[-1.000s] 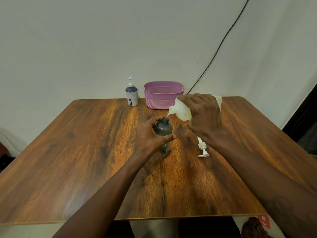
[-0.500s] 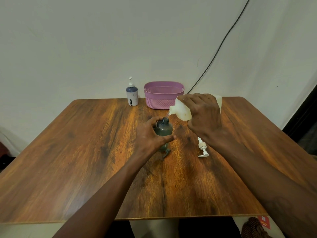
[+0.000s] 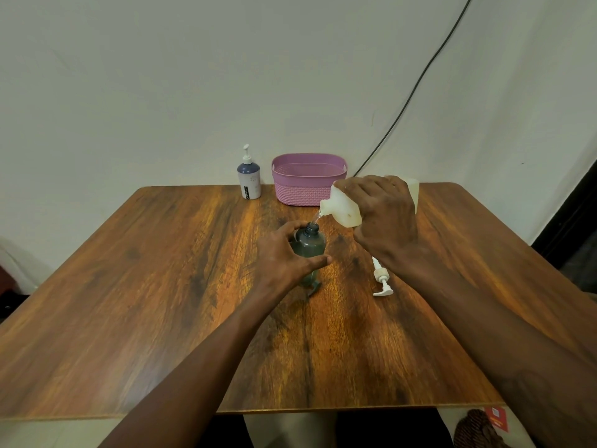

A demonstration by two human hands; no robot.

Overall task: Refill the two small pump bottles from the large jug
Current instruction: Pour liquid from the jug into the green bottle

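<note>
**Jug tipped over open bottle at mid-table**

Your right hand [image 3: 384, 218] grips the jug [image 3: 342, 208], tilted spout-down, a thin clear stream falling into the neck of the grey bottle [image 3: 309, 242]. Your left hand [image 3: 284, 257] wraps around that bottle, thumb in front, steadying it upright on the table [image 3: 161, 286]. A white pump [image 3: 382, 279] lies just right of the bottle; a grey piece at its base, possibly its own pump, is partly hidden. The second bottle [image 3: 248, 176], pump on, stands at the far edge beside a pink basket [image 3: 308, 185].
</note>
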